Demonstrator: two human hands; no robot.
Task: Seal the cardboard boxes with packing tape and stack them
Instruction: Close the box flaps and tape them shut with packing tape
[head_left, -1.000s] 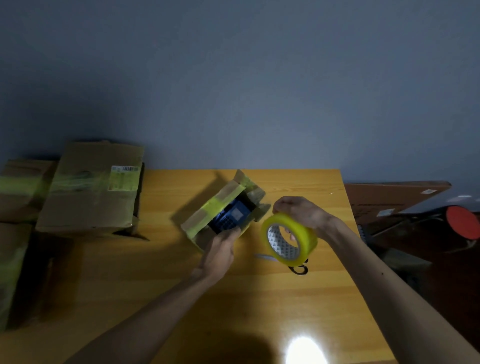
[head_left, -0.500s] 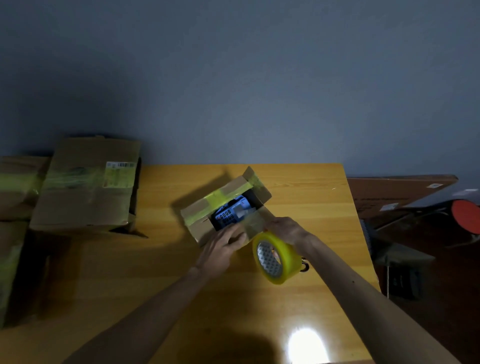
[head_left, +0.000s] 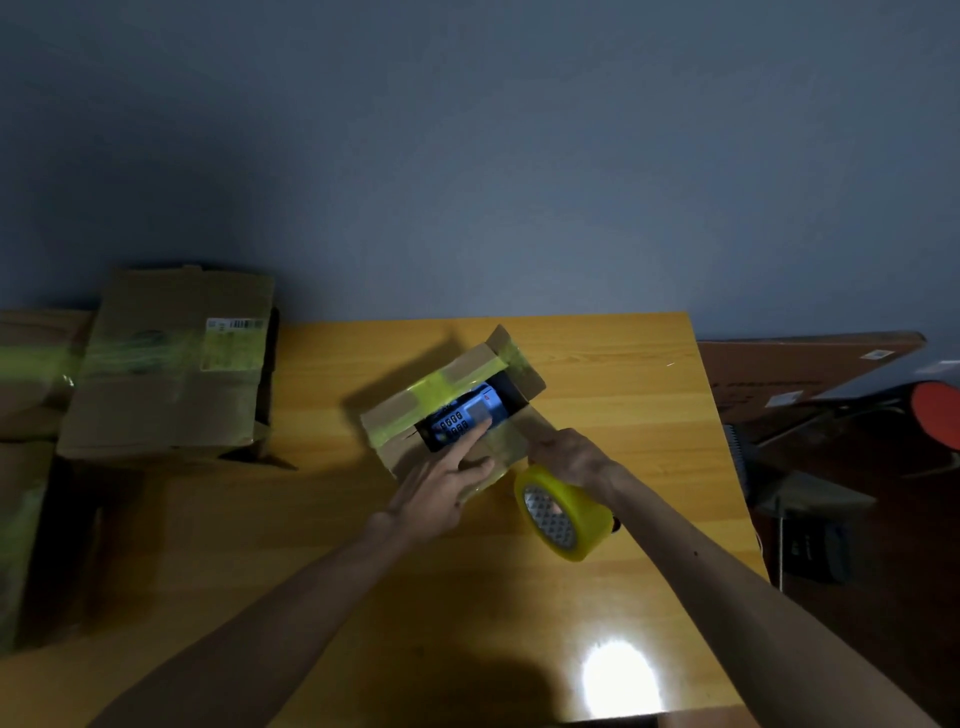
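On the yellow table (head_left: 597, 374), the small cardboard box (head_left: 415, 410) is lying part-open. The left hand (head_left: 441, 488) is pressing straight, spread fingers on the near flap, likely pinning it. The right hand (head_left: 569, 457) is curling round the yellow tape roll (head_left: 587, 525) beside the box, probably to draw tape across.

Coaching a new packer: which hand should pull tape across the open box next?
Right, likely. The right hand grips the tape roll beside the box; the left hand presses its flap with straight fingers.

No legible text anywhere
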